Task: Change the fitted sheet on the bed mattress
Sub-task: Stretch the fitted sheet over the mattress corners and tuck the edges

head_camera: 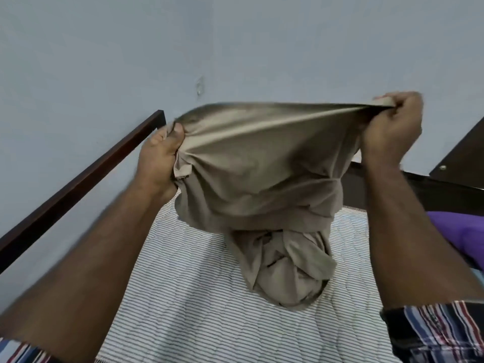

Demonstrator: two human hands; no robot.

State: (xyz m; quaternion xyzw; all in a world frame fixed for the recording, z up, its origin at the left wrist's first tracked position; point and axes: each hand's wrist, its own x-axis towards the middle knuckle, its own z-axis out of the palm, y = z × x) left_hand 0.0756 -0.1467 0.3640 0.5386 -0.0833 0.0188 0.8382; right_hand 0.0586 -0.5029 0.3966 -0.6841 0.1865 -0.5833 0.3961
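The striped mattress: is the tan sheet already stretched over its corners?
No. Both hands, left and right, hold the tan sheet bunched above the bare striped mattress.

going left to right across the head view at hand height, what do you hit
dark wooden rail → left hand gripping the sheet → beige fitted sheet stretched between the hands → right hand gripping its other edge → dark wooden board at the right edge

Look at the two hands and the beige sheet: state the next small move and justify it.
Probably spread the hands wider and shake the sheet loose. The left hand and right hand each grip its top edge, yet its lower part hangs bunched in a knot above the bare striped mattress.
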